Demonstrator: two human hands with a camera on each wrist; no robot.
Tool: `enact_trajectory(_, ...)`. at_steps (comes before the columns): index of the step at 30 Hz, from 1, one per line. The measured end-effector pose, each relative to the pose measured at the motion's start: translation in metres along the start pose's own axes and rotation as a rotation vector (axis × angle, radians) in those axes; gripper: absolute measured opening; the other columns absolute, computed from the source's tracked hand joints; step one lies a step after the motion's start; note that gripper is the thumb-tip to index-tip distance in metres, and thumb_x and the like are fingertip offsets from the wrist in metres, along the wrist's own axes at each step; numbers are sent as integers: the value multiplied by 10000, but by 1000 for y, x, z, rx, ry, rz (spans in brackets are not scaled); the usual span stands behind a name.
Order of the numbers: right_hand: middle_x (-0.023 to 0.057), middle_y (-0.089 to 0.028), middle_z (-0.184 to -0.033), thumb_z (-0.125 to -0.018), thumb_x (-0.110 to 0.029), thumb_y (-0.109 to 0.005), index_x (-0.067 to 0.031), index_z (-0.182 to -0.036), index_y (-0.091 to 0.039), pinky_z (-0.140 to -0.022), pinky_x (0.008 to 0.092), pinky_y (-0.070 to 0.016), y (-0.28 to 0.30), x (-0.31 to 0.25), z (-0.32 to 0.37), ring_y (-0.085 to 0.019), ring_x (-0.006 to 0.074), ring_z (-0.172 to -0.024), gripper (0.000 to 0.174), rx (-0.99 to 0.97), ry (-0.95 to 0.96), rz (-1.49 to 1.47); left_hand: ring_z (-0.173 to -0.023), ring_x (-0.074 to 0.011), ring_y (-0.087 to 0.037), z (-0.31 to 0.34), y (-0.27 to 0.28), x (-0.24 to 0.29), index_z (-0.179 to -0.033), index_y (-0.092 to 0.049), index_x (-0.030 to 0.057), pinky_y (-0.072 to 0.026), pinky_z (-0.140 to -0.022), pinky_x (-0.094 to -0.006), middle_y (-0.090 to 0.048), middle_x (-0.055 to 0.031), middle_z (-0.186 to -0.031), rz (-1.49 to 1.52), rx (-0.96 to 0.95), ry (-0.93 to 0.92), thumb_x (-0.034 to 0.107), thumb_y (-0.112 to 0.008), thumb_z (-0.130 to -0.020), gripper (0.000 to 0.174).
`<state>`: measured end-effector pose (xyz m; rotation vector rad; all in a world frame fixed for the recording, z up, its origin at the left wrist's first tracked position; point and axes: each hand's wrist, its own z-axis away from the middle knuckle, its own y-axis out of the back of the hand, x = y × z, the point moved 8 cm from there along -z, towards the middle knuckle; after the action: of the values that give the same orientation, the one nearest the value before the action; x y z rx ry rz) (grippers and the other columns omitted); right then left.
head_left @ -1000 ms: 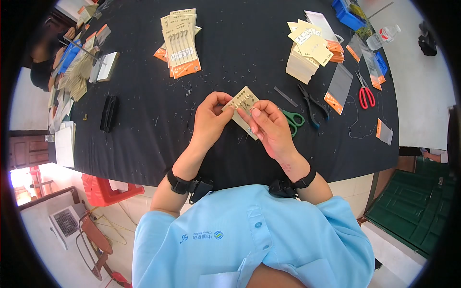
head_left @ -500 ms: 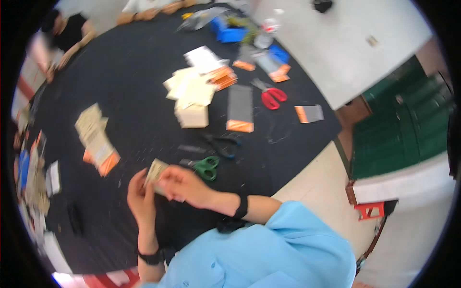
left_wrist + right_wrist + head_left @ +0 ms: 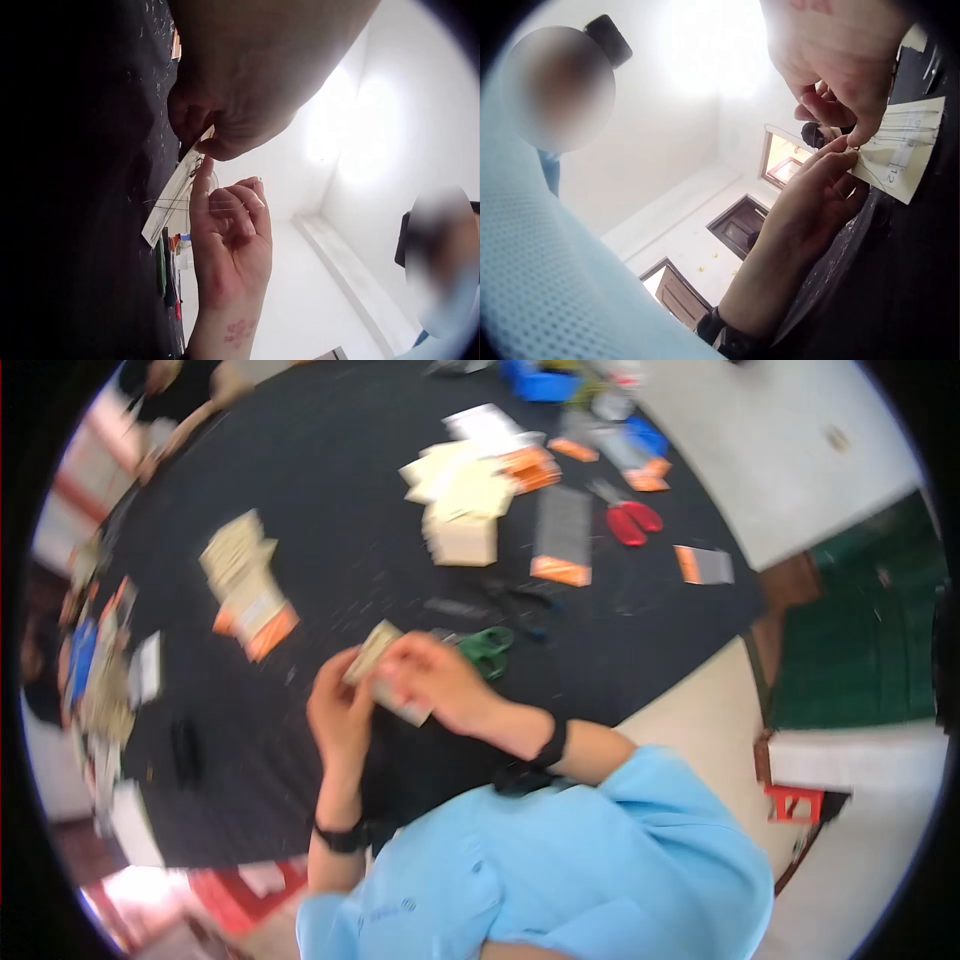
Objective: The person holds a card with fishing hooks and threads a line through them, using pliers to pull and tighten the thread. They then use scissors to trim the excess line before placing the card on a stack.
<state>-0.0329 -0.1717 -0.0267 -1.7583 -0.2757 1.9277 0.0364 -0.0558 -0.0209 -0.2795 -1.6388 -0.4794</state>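
My left hand grips a cream card by one end, between thumb and fingers. Dark hooks tied to thin line lie along this card, as the right wrist view shows. My right hand is at the same end, its thumb and index fingertip meeting the left thumb at the card. A loose fishing line runs across the right fingers in the left wrist view, and the right fingertips pinch it near the card's edge. The card is tilted above the black cloth.
Green scissors lie just beyond the right hand, with dark pliers behind. A stack of cream cards, a clear packet and red scissors are farther back. Finished-looking carded packs lie left; a black case sits near the left edge.
The head view has swung right, then slightly back, so the table appears shifted and turned. Both hands stay together at the card throughout.
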Motion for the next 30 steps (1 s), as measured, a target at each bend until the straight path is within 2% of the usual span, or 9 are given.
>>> enact_trajectory(4, 2, -556, -696, -918, -190, -572, -68, -997, -550, -487, 172, -355, -5, 2, 3, -457, 37, -555, 147, 19, -32, 31, -909, -140, -612, 3, 6, 2, -1098, -593, -12, -493, -798, -264, -624, -83, -1023, 27, 49, -21, -17, -598, -820, 278)
enact_trajectory(7, -1, -555, -699, -918, -171, -574, -52, -993, -544, -506, 171, -380, -6, 1, 3, -515, 36, -607, 144, 40, -31, 103, -968, -140, -599, 4, 8, 9, -1122, -579, -6, -485, -832, -269, -605, -77, -1052, 11, 15, -50, -19, -580, -836, 286)
enact_trajectory(11, 1, -568, -689, -914, -161, -578, -36, -957, -547, -514, 172, -398, -6, -2, 5, -544, 37, -632, 136, 55, 43, 130, -934, -140, -611, 5, 7, 17, -1118, -584, -14, -487, -834, -267, -615, -84, -1022, -86, 14, -89, -14, -583, -835, 283)
enact_trajectory(12, 4, -575, -683, -909, -147, -583, -28, -928, -551, -519, 176, -410, -5, -7, 5, -545, 37, -621, 124, 99, 68, 252, -934, -140, -611, 6, 6, 17, -1118, -584, -14, -487, -834, -267, -615, -84, -1022, -82, 16, -87, -14, -583, -835, 283)
enact_trajectory(14, 7, -582, -677, -904, -133, -587, -21, -899, -554, -524, 180, -423, -4, -10, 4, -546, 36, -611, 116, 145, 87, 377, -741, -162, -590, 8, 7, 20, -1092, -605, 24, -484, -696, -275, -643, -101, -961, -75, 60, -133, 13, -621, -804, 289)
enact_trajectory(16, 19, -597, -673, -896, -99, -588, -5, -859, -559, -508, 187, -430, -6, -15, 5, -539, 39, -581, 105, 181, 188, 483, -748, -175, -596, 10, 7, 25, -1090, -607, 28, -488, -700, -282, -644, -106, -965, -107, 59, -163, 16, -623, -803, 288)
enact_trajectory(23, 53, -625, -690, -894, -78, -583, 10, -866, -568, -472, 194, -434, -9, -10, 3, -564, 60, -564, 93, 199, 142, 396, -839, -243, -633, 16, 6, 41, -1082, -606, 32, -506, -730, -319, -645, -125, -983, -249, 89, -258, 27, -635, -800, 284)
enact_trajectory(26, 61, -626, -677, -896, -87, -584, 12, -867, -572, -472, 197, -438, -7, -8, 2, -565, 66, -549, 104, 193, 117, 385, -840, -187, -636, 18, 6, 43, -1071, -622, 29, -496, -747, -281, -648, -115, -971, -250, 105, -297, 21, -653, -791, 282)
enact_trajectory(30, 58, -620, -663, -897, -93, -584, 15, -867, -571, -468, 198, -435, -7, -6, 1, -560, 66, -540, 113, 175, 105, 346, -848, -207, -640, 19, 6, 46, -1057, -622, 26, -497, -750, -290, -650, -117, -964, -276, 115, -343, 13, -654, -786, 273)
